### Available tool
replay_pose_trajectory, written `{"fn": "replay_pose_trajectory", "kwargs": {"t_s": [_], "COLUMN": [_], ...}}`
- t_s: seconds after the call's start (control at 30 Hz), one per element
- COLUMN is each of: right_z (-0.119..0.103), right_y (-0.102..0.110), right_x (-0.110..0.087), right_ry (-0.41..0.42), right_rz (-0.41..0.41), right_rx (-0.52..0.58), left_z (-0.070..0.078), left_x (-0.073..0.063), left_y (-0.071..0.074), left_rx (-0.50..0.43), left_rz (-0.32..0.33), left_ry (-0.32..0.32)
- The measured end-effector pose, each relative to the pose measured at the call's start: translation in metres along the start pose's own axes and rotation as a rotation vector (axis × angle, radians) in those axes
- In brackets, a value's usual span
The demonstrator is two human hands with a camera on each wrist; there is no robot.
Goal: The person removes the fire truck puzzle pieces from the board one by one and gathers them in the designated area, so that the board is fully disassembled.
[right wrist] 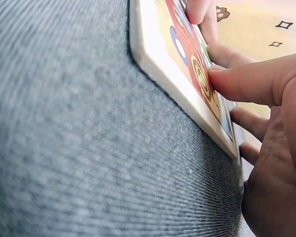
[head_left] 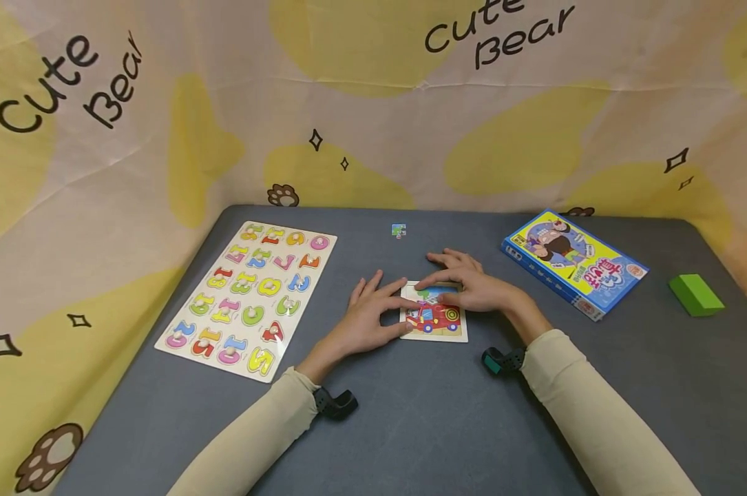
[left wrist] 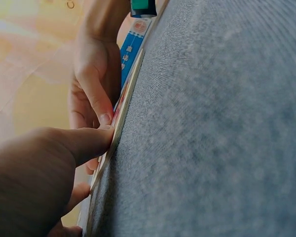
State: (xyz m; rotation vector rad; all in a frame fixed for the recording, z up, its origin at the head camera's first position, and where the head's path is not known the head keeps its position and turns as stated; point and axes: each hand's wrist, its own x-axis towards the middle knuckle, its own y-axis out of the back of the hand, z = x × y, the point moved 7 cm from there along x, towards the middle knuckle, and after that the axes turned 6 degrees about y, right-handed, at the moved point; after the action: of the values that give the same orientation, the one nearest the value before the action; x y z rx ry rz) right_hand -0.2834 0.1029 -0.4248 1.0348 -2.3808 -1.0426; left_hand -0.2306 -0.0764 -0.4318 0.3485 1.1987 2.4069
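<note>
A small square jigsaw puzzle in a pale frame lies flat on the table, its picture a red vehicle with yellow wheels. My left hand rests on its left side, thumb at the frame's edge and fingers spread. From the right, my right hand reaches over the upper part; its thumb presses on the picture and the index finger stretches along the top. Parts of the puzzle's top and left are hidden under the fingers. Beyond the hands lies a small blue-green jigsaw piece.
A number board with several colourful digits lies at the left. On the right are a blue and yellow box and a green block. Behind the grey table hangs a printed cloth.
</note>
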Motion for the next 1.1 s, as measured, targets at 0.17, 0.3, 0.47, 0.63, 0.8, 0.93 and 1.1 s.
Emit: {"fn": "replay_pose_trajectory", "kwargs": {"t_s": [0.17, 0.3, 0.47, 0.63, 0.8, 0.93, 1.1], "right_z": [-0.0002, 0.0016, 0.0028, 0.0038, 0.0032, 0.0016, 0.0003], "right_y": [-0.0015, -0.0015, -0.0005, -0.0007, -0.0010, -0.0006, 0.0003], "right_x": [0.0000, -0.0004, -0.0011, -0.0010, -0.0004, 0.0010, 0.0021], "right_ry": [0.011, 0.000, -0.012, -0.009, -0.008, -0.006, 0.002], "right_rz": [-0.019, -0.037, -0.058, -0.066, -0.062, -0.058, -0.054], "right_rx": [0.006, 0.016, 0.038, 0.043, 0.038, 0.033, 0.031], "left_z": [0.0001, -0.0002, -0.0005, -0.0017, -0.0026, -0.0016, 0.0003], "left_x": [-0.0004, 0.0002, 0.0001, -0.0008, -0.0009, -0.0007, -0.0009], "left_y": [-0.0014, -0.0027, -0.0034, -0.0032, -0.0035, -0.0026, -0.0008], "left_rx": [0.013, 0.024, 0.026, 0.014, 0.012, 0.016, 0.011], "left_rz": [-0.010, -0.019, -0.018, -0.009, -0.015, -0.018, -0.014], "left_ry": [0.004, 0.016, 0.016, 0.007, 0.011, 0.017, 0.015]}}
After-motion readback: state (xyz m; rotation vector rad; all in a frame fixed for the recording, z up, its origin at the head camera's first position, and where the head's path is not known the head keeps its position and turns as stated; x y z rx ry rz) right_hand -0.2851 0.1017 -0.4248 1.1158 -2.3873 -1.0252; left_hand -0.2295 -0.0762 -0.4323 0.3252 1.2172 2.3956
